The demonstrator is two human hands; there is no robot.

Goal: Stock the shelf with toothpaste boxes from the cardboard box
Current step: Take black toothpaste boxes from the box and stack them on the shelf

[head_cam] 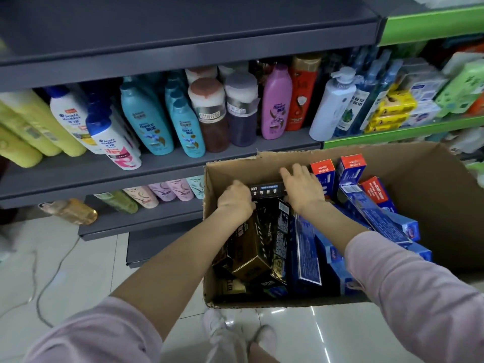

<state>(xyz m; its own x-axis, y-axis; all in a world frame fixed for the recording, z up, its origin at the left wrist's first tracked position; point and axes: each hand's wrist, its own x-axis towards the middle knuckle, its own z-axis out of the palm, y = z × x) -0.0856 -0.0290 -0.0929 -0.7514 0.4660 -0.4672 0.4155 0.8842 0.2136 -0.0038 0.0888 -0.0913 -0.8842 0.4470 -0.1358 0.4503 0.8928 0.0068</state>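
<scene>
Both of my hands are inside the cardboard box (pixel 429 195), which stands on the tiled floor (pixel 78 263) directly in front of the grey shelf (pixel 167 163). My left hand (pixel 234 199) is curled around the left end of a black toothpaste box (pixel 265 191) that lies crosswise near the far wall of the carton, its printed face toward me. My right hand (pixel 301 188) lies over the right end of the same black box with the fingers fairly straight and spread, pointing away from me; whether the thumb hooks underneath cannot be determined. The black box therefore sits between the two hands, touching both. Directly below it, more black and gold toothpaste boxes (pixel 251 247) are stacked at mixed angles in the left half of the carton. Blue toothpaste boxes (pixel 377 221) fill the right half, some standing on end with red tops just beyond my right hand. Shampoo bottles (pixel 146 121) line the grey shelf above the carton.
</scene>
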